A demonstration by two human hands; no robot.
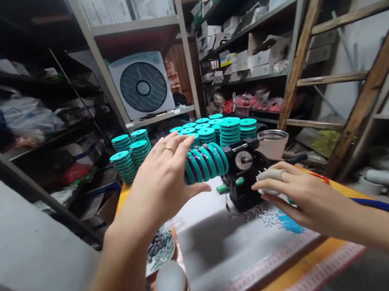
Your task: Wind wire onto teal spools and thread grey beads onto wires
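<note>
My left hand (160, 173) curves round the near-left end of a row of teal spools (206, 162). Its fingers lie over the top and the thumb is stretched along the underside. The row lies sideways against a small black hand-cranked machine (242, 177) with a round dial. To the right of the machine, my right hand (300, 192) has its fingers and thumb closed about a pale round piece (269, 182), partly hidden by the fingers. Behind both hands stand several stacks of teal spools (123, 166).
Small white bits (270, 217) and a blue patch (291, 222) lie on the grey board (217, 269). A dish of grey pieces (161, 246) and a round pale lid (171, 283) are at left. A cup (274, 145) stands behind the machine. A wooden ladder (306, 44) leans at right.
</note>
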